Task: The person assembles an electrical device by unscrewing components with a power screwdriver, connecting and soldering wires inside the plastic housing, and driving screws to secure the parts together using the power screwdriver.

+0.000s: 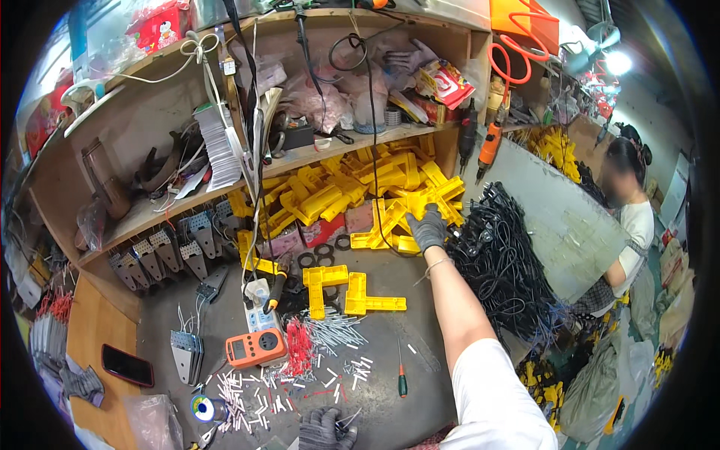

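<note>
My right arm stretches forward to a heap of yellow plastic shells (pixel 322 199) under the shelf. My right hand (pixel 429 229), in a dark grey glove, has its fingers closed on a yellow plastic shell (pixel 418 201) at the heap's right side. My gloved left hand (pixel 324 429) is low at the bottom edge with its fingers curled; a thin pale strand shows beside them, and what they hold cannot be made out. Two L-shaped yellow shells (pixel 356 301) lie on the bench between the hands. Long screws (pixel 334 330) and small white sleeves (pixel 232 397) are scattered nearby.
A bundle of black cables (pixel 499 255) lies right of my arm. An orange meter (pixel 256 348), power strip (pixel 260 307), screwdriver (pixel 403 381) and solder spool (pixel 203 408) are on the bench. Powered drivers (pixel 489 144) hang above. A co-worker (pixel 630 195) sits beyond a grey panel (pixel 555 225).
</note>
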`<action>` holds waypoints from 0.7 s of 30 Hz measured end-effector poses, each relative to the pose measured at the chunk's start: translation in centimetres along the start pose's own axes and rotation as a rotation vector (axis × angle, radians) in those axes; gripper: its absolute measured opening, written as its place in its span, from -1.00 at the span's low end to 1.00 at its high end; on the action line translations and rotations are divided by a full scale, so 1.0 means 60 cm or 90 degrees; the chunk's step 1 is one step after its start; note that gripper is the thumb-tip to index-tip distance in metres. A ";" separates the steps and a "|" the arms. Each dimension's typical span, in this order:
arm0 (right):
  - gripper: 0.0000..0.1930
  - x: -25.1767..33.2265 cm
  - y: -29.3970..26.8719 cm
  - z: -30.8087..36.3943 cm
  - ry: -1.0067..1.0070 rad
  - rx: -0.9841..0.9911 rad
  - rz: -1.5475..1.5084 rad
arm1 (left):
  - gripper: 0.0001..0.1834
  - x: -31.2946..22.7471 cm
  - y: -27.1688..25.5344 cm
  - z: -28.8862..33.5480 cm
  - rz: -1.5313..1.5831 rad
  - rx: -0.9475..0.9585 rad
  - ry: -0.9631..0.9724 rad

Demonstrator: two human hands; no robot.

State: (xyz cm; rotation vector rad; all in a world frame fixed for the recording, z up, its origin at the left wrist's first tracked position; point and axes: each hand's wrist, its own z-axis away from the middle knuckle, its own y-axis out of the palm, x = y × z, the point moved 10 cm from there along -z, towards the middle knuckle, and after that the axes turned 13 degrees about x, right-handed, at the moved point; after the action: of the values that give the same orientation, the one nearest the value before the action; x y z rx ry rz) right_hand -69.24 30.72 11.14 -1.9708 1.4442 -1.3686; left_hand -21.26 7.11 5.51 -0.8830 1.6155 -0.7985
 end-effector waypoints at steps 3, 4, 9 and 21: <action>-0.60 -0.011 0.137 -0.020 -0.167 0.321 0.153 | -0.45 -0.002 0.004 -0.015 0.015 0.005 0.008; -0.62 0.023 0.160 0.004 -0.225 0.333 0.160 | -0.45 -0.005 0.003 -0.017 0.014 0.004 0.008; -0.72 0.126 0.077 0.019 -0.304 0.212 -0.139 | -0.46 0.001 -0.018 0.002 0.029 0.001 -0.035; -0.71 0.006 -0.012 0.000 -0.252 0.088 -0.297 | -0.47 0.027 0.045 0.001 0.001 0.092 -0.021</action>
State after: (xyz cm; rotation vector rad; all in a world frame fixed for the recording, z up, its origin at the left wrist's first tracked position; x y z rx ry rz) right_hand -68.82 30.70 11.84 -2.4039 0.7226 -1.1103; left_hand -21.84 7.05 2.40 -0.7882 1.5089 -0.8832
